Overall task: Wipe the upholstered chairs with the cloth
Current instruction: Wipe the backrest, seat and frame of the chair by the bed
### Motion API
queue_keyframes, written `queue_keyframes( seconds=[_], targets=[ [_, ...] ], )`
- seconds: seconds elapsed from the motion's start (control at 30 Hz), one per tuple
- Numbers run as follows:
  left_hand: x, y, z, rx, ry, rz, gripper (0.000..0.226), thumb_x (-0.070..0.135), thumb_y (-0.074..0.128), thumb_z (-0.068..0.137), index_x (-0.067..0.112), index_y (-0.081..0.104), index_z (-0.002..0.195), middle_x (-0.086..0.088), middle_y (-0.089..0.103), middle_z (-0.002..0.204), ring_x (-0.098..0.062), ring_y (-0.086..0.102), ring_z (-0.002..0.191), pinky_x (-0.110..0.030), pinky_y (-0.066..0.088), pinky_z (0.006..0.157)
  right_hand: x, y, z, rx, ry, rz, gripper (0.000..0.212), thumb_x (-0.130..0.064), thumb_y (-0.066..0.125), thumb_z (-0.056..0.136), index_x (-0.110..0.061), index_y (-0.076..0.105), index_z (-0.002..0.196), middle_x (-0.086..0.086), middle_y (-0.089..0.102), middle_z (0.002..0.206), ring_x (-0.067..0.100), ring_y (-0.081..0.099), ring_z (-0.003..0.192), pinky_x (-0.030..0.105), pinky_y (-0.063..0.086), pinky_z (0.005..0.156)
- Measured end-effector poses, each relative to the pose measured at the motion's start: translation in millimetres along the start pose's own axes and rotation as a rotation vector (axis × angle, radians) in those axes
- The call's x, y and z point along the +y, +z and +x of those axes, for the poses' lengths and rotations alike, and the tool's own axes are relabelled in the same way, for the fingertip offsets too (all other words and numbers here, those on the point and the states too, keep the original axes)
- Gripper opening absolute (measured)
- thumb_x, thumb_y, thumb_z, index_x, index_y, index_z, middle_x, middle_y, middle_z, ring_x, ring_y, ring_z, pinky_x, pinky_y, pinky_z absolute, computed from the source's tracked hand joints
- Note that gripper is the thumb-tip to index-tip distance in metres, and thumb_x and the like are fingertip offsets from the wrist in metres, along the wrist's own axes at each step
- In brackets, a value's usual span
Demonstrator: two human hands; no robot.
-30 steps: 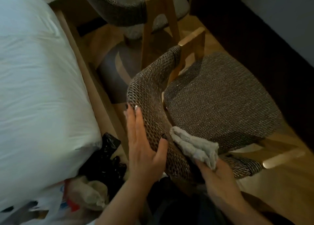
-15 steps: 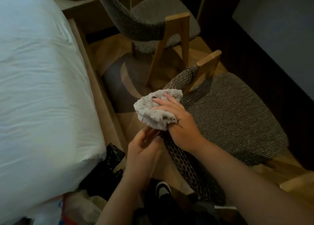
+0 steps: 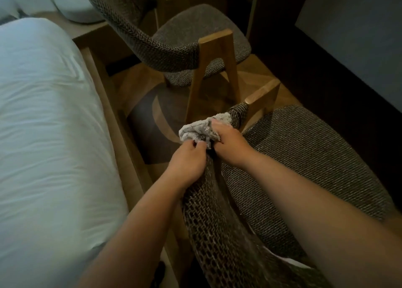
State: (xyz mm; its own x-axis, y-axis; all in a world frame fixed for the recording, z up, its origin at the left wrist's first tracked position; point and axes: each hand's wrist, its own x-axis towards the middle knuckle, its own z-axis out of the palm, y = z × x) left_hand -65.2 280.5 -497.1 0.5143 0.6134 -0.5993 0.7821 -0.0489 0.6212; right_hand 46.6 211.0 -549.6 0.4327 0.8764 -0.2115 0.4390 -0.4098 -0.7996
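dim bedroom with a wooden floor [image 3: 139, 85], two woven-fabric chairs squeezed in beside a bed. the cloth [image 3: 201, 130], pale grey and bunched up, sits on top of the curved backrest [image 3: 215, 222] of the near chair [image 3: 304, 157], right up near the end where the wooden post [image 3: 264, 96] sticks out. right hand [image 3: 231, 145] is curled over the cloth from the seat side, fingers dug into it. left hand [image 3: 188, 161] comes in from the bed side and pinches the cloth's lower edge with bent fingers, its palm against the outside of the backrest. both forearms cross the bottom of the view. past the hands is the second chair [image 3: 202, 37], same tweedy upholstery, wooden legs [image 3: 215, 70], standing just beyond the near one. white bedding [image 3: 50, 124] fills the left side, with the bed's wooden frame [image 3: 113, 118] running along its edge next to the chairs.
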Motion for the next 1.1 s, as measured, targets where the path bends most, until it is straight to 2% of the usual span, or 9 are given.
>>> queue_keyframes(
  seconds=[0.23, 0.37, 0.47, 0.57, 0.67, 0.73, 0.83, 0.97, 1.1],
  targets=[
    [18.8, 13.1, 42.2, -0.088, 0.006, 0.622, 0.044, 0.041, 0.039, 0.099, 0.014, 0.045, 0.133, -0.006, 0.060, 0.115, -0.021, 0.059, 0.103, -0.035, 0.048, 0.090, 23.1, -40.8, 24.2, -0.174, -0.099, -0.293, 0.064, 0.004, 0.047, 0.083, -0.018, 0.037, 0.143, 0.002, 0.024, 0.156, 0.012, 0.004, 0.146, 0.041, -0.002, 0.117],
    [41.2, 37.2, 92.9, -0.138, 0.107, 0.834, 0.031, 0.037, 0.043, 0.098, 0.013, 0.057, 0.112, 0.002, 0.052, 0.083, -0.016, 0.056, 0.079, -0.034, 0.048, 0.074, 50.8, -66.4, 29.5, -0.150, -0.104, -0.433, 0.070, -0.003, 0.050, 0.089, -0.020, 0.020, 0.150, 0.001, 0.015, 0.158, 0.010, -0.001, 0.146, 0.039, -0.003, 0.118],
    [52.7, 64.5, 115.5, -0.004, 0.185, 0.917, 0.033, 0.037, 0.044, 0.099, 0.013, 0.053, 0.119, -0.004, 0.056, 0.101, -0.021, 0.059, 0.084, -0.034, 0.042, 0.066, 68.5, -87.0, 40.9, -0.101, -0.113, -0.594, 0.072, -0.009, 0.053, 0.088, -0.021, 0.017, 0.150, -0.002, 0.013, 0.159, 0.013, -0.002, 0.146, 0.041, -0.003, 0.117],
    [58.7, 84.1, 128.9, 0.080, 0.297, 0.888, 0.060, 0.053, 0.038, 0.097, 0.011, 0.032, 0.140, -0.010, 0.052, 0.125, -0.027, 0.060, 0.104, -0.036, 0.046, 0.071, 90.4, -111.4, 51.4, 0.024, -0.085, -0.656, 0.067, -0.011, 0.051, 0.089, -0.021, 0.022, 0.149, -0.002, 0.020, 0.157, 0.015, 0.004, 0.147, 0.041, -0.002, 0.117],
    [68.9, 87.9, 147.5, 0.025, 0.342, 0.759, 0.069, 0.060, 0.026, 0.096, 0.021, 0.011, 0.152, -0.011, 0.044, 0.140, -0.030, 0.055, 0.115, -0.040, 0.048, 0.077, 118.5, -140.6, 55.9, 0.377, 0.169, -0.394, 0.065, 0.000, 0.051, 0.086, -0.021, 0.033, 0.145, 0.001, 0.034, 0.151, 0.020, 0.021, 0.142, 0.042, 0.016, 0.116],
    [77.1, 85.9, 158.7, -0.004, 0.391, 0.717, 0.068, 0.059, 0.030, 0.096, 0.023, 0.015, 0.151, -0.007, 0.037, 0.146, -0.028, 0.050, 0.122, -0.044, 0.049, 0.086, 134.3, -158.9, 56.9, 0.643, 0.331, -0.094, 0.052, 0.000, 0.049, 0.088, -0.017, 0.046, 0.137, 0.001, 0.049, 0.136, 0.020, 0.042, 0.128, 0.030, 0.035, 0.105],
    [101.4, 89.0, 176.8, -0.047, 0.587, 0.731, 0.064, 0.058, 0.038, 0.093, 0.025, 0.024, 0.147, -0.002, 0.043, 0.142, -0.025, 0.050, 0.120, -0.042, 0.049, 0.088, 151.9, -176.4, 50.3, 0.879, 0.555, 0.104, 0.041, -0.006, 0.050, 0.091, -0.014, 0.053, 0.131, -0.001, 0.057, 0.125, 0.016, 0.051, 0.117, 0.015, 0.033, 0.093],
    [145.4, 109.1, 207.6, -0.254, 0.574, 0.715, 0.060, 0.050, 0.051, 0.090, 0.029, 0.030, 0.142, -0.003, 0.060, 0.118, -0.028, 0.060, 0.104, -0.034, 0.046, 0.077, 181.3, -179.7, 31.7, 0.657, 0.739, 0.008, 0.036, -0.004, 0.046, 0.090, -0.007, 0.056, 0.124, 0.015, 0.058, 0.124, 0.033, 0.054, 0.114, 0.032, 0.042, 0.090],
    [150.9, 121.8, 217.3, -0.176, 0.498, 0.663, 0.043, 0.038, 0.060, 0.084, 0.025, 0.052, 0.124, 0.001, 0.064, 0.095, -0.022, 0.062, 0.086, -0.033, 0.050, 0.071, 205.5, -191.5, 28.5, 0.598, 0.685, -0.105, 0.040, 0.000, 0.041, 0.089, -0.011, 0.056, 0.125, 0.013, 0.058, 0.126, 0.030, 0.052, 0.117, 0.025, 0.038, 0.089]
  ],
)
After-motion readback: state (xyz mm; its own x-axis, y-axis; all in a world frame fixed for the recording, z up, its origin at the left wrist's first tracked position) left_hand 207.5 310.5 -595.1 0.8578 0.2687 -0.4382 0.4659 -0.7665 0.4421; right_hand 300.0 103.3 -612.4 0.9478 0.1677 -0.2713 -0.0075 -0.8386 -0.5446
